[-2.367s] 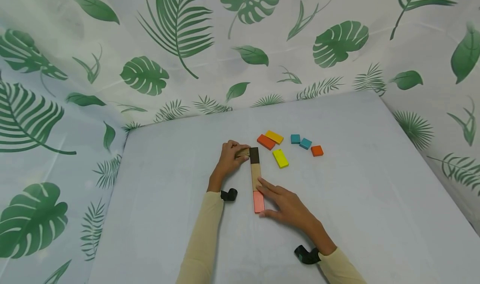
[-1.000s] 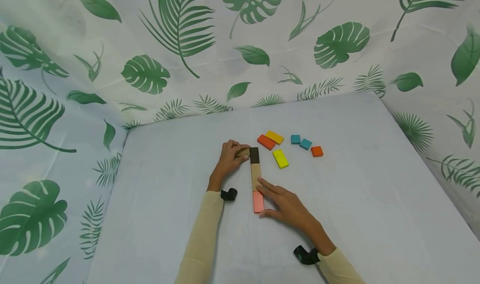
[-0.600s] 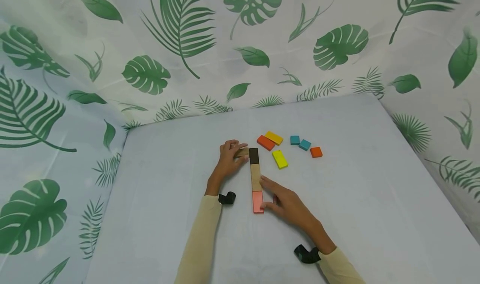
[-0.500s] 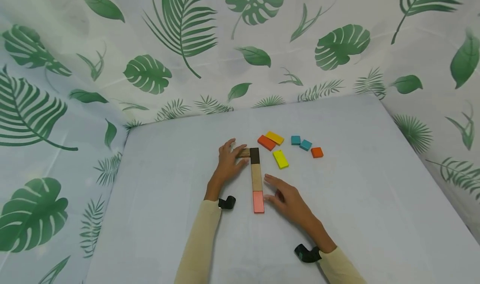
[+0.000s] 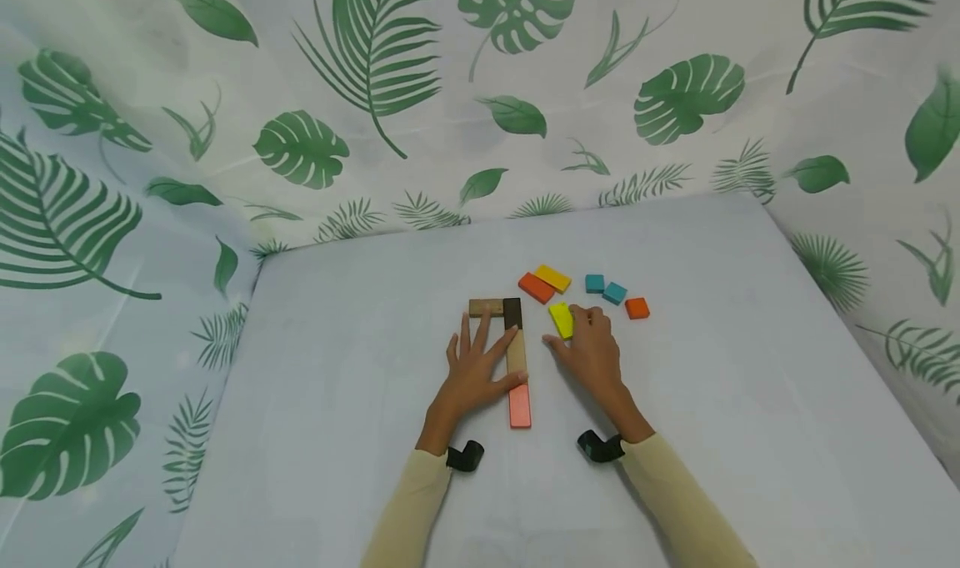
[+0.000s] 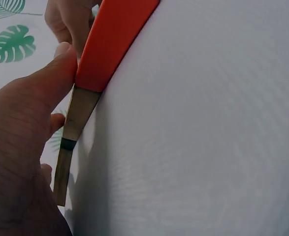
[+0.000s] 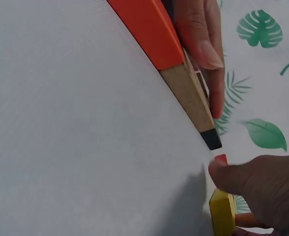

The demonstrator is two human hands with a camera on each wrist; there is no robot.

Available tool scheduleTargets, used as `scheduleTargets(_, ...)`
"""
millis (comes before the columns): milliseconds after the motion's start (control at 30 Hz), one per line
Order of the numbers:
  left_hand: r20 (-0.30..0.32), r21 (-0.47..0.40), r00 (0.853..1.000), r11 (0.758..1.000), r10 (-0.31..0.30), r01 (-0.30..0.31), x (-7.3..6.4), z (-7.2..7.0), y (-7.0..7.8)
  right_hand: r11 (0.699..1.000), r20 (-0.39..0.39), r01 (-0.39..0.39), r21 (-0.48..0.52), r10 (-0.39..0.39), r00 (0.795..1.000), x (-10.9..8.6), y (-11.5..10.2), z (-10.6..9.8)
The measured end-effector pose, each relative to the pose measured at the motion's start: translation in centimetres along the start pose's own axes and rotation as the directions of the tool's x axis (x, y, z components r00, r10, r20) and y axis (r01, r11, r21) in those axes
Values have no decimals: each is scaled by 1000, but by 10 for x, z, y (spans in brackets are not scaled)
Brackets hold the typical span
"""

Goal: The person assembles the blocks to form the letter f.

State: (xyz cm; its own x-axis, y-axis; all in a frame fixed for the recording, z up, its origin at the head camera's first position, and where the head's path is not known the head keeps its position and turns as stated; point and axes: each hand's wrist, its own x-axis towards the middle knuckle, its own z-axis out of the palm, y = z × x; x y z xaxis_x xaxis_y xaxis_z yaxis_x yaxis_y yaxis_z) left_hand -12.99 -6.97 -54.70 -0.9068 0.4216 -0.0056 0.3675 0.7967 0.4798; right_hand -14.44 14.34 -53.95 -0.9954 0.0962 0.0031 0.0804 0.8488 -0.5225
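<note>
In the head view, a brown wooden block, a dark block, a light wooden block and a pinkish-red block form an upside-down L. My left hand lies with spread fingers over it, index tip and thumb touching the column. My right hand is at a yellow block, its bent fingers by the right side and its thumb apart from the lower left. The right wrist view shows the thumb near that yellow block; the fingers' contact is partly hidden.
Beyond the right hand lie an orange-red block, an amber block, two small teal blocks and a small orange one. The white table meets a leaf-print cloth at the back and sides.
My left hand has left the brown block and come nearer, onto the column. The right hand has gone from beside the column, forward and right, to the yellow block. The blocks keep their arrangement.
</note>
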Motion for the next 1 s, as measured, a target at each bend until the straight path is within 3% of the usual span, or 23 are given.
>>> scheduleTargets(167,25,2,1000,1000,-17,17,-2,2,0,996,-1,89,-13,-89,996,10,-5,4)
scheduleTargets(400,46,7,999,1000,-10,10,0,2,-2,964,56,266,-25,-264,963,29,-5,3)
scheduleTargets(733,45,9,999,1000,-9,9,1,0,-3,963,132,269,-29,-263,956,57,-6,-3)
scheduleTargets(1000,47,5,999,1000,-13,12,1,-1,-2,960,195,279,1,-274,942,65,-7,-10)
